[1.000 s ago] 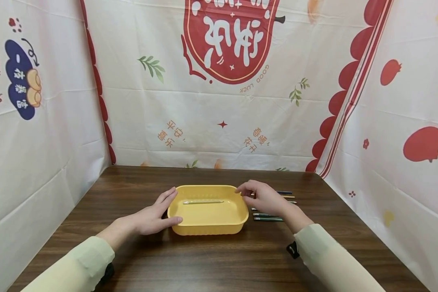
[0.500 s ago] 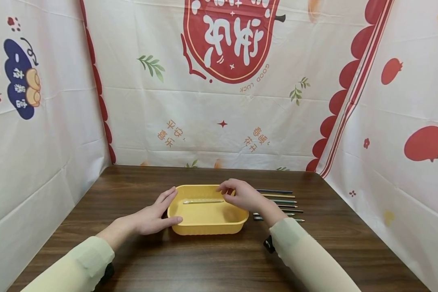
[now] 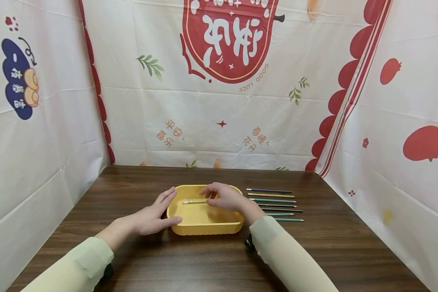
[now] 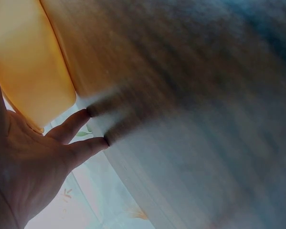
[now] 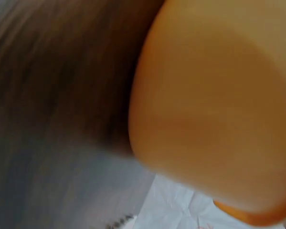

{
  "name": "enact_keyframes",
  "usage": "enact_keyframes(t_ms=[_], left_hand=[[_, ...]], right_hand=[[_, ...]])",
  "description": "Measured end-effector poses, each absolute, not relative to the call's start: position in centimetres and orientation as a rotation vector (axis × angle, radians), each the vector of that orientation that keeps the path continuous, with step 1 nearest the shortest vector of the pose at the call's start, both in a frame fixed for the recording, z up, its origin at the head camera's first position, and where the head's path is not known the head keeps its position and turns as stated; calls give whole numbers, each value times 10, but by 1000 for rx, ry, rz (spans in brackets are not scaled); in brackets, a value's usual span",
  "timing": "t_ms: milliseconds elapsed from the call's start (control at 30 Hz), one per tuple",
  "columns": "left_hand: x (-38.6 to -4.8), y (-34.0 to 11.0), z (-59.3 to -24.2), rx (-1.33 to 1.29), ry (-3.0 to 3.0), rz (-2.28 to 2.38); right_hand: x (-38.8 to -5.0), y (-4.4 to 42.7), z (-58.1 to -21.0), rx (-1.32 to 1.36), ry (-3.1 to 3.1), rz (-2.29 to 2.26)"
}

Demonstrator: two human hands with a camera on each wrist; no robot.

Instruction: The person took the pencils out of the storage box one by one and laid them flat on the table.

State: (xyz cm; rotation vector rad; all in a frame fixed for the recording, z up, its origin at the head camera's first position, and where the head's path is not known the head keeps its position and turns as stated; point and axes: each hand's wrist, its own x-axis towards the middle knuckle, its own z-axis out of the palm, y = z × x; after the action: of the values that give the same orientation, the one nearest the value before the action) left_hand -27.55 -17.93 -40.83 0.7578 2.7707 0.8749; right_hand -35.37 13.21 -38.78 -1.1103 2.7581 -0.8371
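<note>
A yellow rectangular basin (image 3: 204,229) stands on the table, with one pale pencil (image 3: 194,202) lying inside. My left hand (image 3: 151,219) rests against the basin's left end, fingers straight along the far corner and thumb over the near rim. In the left wrist view, the same hand (image 4: 37,162) lies spread beside the basin (image 4: 33,62). My right hand (image 3: 224,197) is inside the basin's space, its fingers loosely bent over the pencil's right end, which they hide; no grip on it shows. The right wrist view is filled by the basin (image 5: 205,105), without the hand.
Several pencils (image 3: 273,200) lie roughly parallel on the brown wooden table (image 3: 190,263), just right of the basin; some left ends are hidden by my right wrist. Printed white cloth (image 3: 219,138) closes off the back and both sides.
My right hand has moved left, from above the basin's right rim to over the pencil inside. More of the pencils on the table show now. My left hand and the basin stay in place.
</note>
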Motion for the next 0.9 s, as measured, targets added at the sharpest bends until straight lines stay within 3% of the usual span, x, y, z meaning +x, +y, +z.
enact_keyframes(t_ms=[533, 900], left_hand=[[-276, -179, -407, 763, 2764, 882], [-275, -178, -406, 760, 2762, 884]], right_hand=[[-353, 123, -402, -1082, 2723, -873], [-354, 122, -405, -1101, 2727, -621]])
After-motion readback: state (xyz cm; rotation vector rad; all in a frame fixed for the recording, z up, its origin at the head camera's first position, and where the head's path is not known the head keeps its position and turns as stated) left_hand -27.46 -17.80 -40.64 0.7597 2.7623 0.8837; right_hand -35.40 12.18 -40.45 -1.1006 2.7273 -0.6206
